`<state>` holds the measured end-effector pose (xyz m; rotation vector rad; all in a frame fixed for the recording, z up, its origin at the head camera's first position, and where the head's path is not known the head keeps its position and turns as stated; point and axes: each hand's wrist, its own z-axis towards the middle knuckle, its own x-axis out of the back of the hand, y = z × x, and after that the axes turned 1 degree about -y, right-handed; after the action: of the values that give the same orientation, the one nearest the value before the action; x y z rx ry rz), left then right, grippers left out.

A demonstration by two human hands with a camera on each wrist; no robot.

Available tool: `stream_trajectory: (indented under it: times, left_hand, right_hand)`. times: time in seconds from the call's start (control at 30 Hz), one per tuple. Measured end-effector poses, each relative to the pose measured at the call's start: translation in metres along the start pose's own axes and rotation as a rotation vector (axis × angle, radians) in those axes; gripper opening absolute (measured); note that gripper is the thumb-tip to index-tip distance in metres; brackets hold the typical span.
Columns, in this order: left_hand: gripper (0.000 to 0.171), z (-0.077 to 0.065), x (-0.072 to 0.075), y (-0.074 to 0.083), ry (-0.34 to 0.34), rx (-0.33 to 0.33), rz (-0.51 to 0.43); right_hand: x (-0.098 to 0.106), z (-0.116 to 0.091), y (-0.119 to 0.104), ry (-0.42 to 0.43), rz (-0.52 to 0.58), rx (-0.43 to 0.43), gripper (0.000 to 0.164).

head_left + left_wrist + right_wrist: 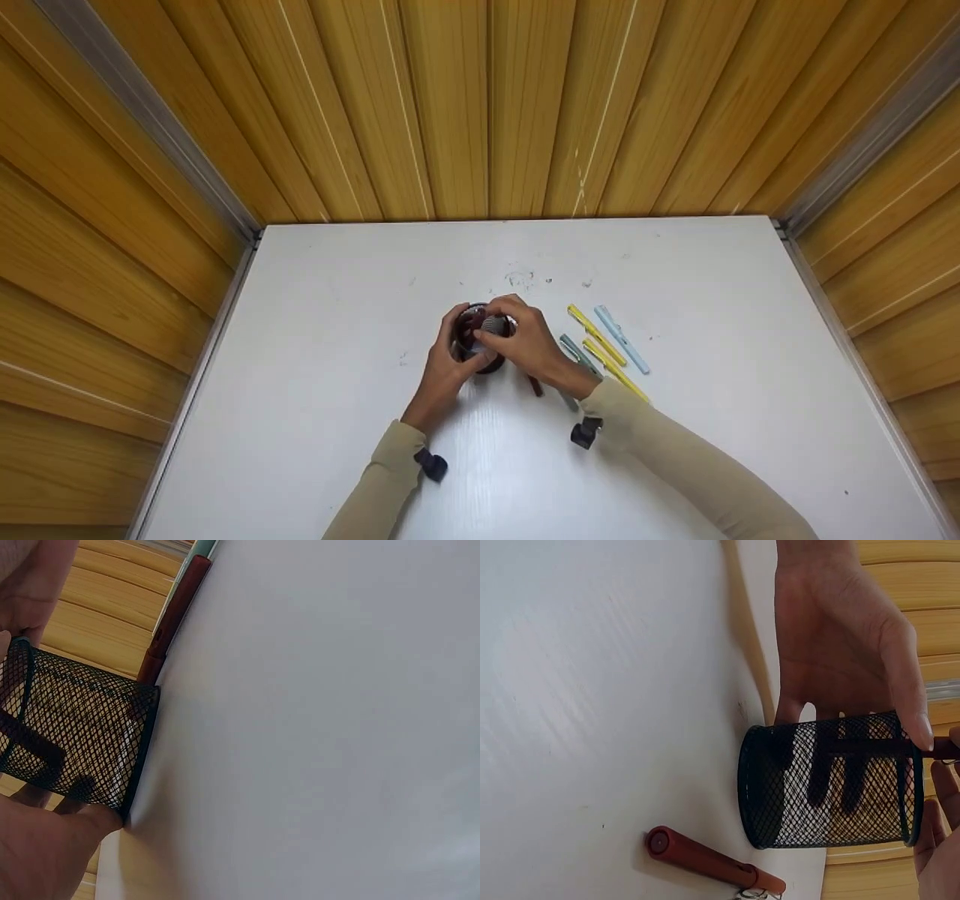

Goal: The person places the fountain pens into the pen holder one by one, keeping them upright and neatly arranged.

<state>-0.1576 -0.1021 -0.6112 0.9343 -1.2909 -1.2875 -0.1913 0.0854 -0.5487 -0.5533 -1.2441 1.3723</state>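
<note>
A black mesh pen cup (82, 727) stands upright on the table. My left hand (444, 367) holds it from the left, thumb and fingers curved round its side. Over the cup's mouth, my right hand (531, 345) pinches the top of a dark red pen (939, 749). In the right wrist view, that pen's shaft shows through the mesh, inside the cup. Another dark red pen (705, 855) lies on the table beside the cup's base. In the head view, the right hand hides part of the cup's mouth.
Right of the cup lie two yellow pens (596, 335), a light blue pen (622, 341) and a grey-green pen (580, 354). A further greenish pen (568, 401) is partly under the right wrist. Wood-patterned panels (487, 112) border the white table (300, 375).
</note>
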Motion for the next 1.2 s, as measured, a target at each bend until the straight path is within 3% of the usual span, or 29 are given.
stream_trajectory:
  times: [0.57, 0.73, 0.97, 1.2]
  left_hand:
    - [0.089, 0.001, 0.0, 0.0, -0.004, 0.004, 0.001]
    - [0.092, 0.001, 0.0, -0.001, -0.008, 0.011, -0.022]
    - [0.087, 0.0, 0.0, -0.001, 0.002, -0.013, -0.061]
    - [0.089, 0.0, 0.001, -0.001, -0.007, -0.008, -0.037]
  right_hand:
    - [-0.008, -0.002, 0.0, -0.022, -0.087, -0.002, 0.018]
    - [-0.002, 0.002, -0.001, -0.019, -0.078, -0.004, 0.016]
    - [0.015, 0.002, 0.001, 0.0, -0.111, 0.064, 0.017]
    - [0.031, -0.006, 0.005, -0.003, -0.131, 0.032, 0.015]
